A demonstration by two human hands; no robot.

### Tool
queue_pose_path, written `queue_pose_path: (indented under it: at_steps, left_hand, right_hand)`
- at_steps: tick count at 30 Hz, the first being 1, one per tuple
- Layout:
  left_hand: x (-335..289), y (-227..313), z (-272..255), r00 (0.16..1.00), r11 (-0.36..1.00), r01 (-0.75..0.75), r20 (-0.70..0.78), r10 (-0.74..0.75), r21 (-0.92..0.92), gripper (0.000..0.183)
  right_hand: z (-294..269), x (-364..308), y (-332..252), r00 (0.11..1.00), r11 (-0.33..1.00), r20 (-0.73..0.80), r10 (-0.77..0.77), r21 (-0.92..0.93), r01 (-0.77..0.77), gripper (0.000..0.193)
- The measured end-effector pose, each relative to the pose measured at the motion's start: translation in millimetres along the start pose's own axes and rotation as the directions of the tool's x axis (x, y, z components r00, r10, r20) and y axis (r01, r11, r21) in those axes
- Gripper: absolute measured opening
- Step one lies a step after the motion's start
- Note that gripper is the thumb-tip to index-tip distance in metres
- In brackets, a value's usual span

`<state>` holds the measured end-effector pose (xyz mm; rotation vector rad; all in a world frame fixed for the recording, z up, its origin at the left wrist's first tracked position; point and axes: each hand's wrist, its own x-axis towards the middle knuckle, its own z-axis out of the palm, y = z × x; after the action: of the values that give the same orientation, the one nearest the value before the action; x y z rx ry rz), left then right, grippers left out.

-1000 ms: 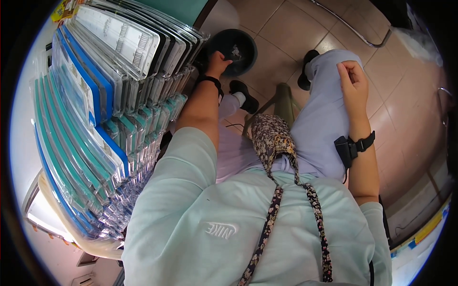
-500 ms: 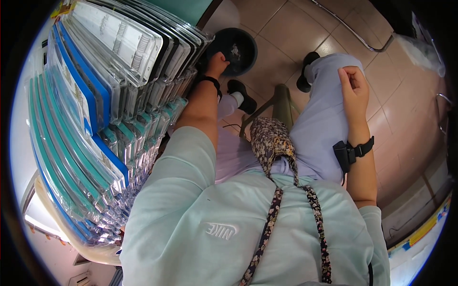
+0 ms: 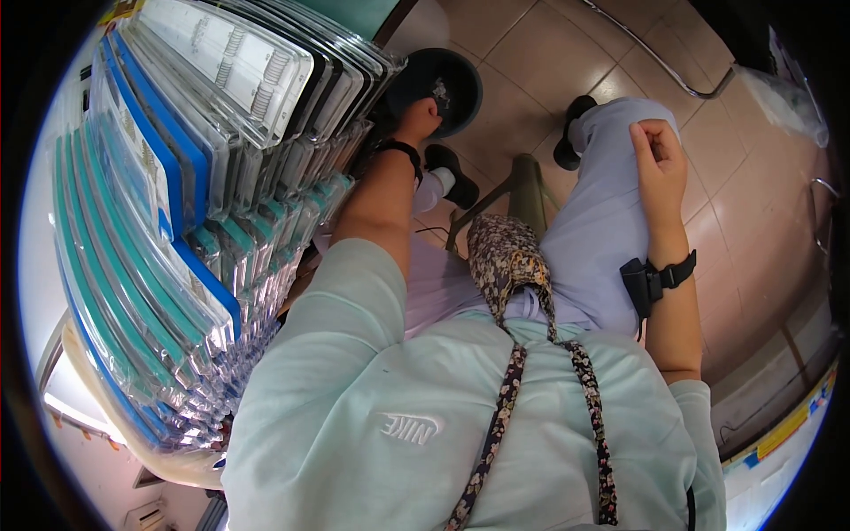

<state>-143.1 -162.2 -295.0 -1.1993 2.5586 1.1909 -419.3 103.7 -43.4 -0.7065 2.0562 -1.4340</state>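
My left hand (image 3: 418, 120) is closed in a fist at the near rim of a round dark bin (image 3: 475, 84) on the floor. Whether anything is inside its fingers is hidden. Some pale scraps (image 3: 440, 91) show in the bin, just past the knuckles. My right hand (image 3: 660, 164) rests on my right leg near the knee, its fingers curled and thumb close to them, with nothing visible in it. A black strap with a small device (image 3: 646, 283) sits on the right forearm; a dark band (image 3: 409, 157) circles the left wrist.
A tall stack of plastic-wrapped flat cases (image 3: 168, 195) in white, blue and teal rises beside my left arm. A green stool leg (image 3: 528, 190) stands between my legs. A floral pouch (image 3: 505, 252) hangs from my neck. Ahead right, a metal tube (image 3: 655, 57) runs above the tiles.
My left hand has shifted slightly right, and its fingers have folded from a loose pinch into a fist. The right hand stays on the leg.
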Motion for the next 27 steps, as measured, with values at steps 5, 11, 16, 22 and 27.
queue_pose_path:
  at_steps: [5, 11, 16, 22, 27]
  left_hand:
    - [-10, 12, -7, 0.997, 0.999, 0.017, 0.073, -0.014, -0.038, 0.013]
    - [-30, 39, -36, 0.985, 0.998, -0.039, 0.172, 0.032, 0.039, 0.013]
    - [-60, 78, -72, 0.975, 0.996, -0.001, 0.222, -0.02, 0.092, 0.013]
    - [-113, 90, -90, 0.978, 0.972, 0.005, 0.201, -0.054, 0.236, 0.004]
    - [-153, 83, -96, 0.999, 0.982, -0.025, 0.049, 0.016, 0.188, 0.002]
  right_hand:
    - [0, 1, -1, 1.0, 0.999, -0.015, -0.021, 0.039, 0.021, 0.011]
    - [2, 3, -2, 0.999, 0.994, 0.013, 0.038, 0.104, -0.04, 0.012]
    - [-2, 7, 10, 0.996, 0.982, 0.017, 0.084, 0.169, -0.086, 0.015]
    - [-2, 13, 10, 0.997, 0.968, 0.06, 0.043, 0.243, -0.057, 0.017]
    - [1, 23, 24, 0.996, 0.931, 0.081, -0.027, 0.364, -0.005, 0.016]
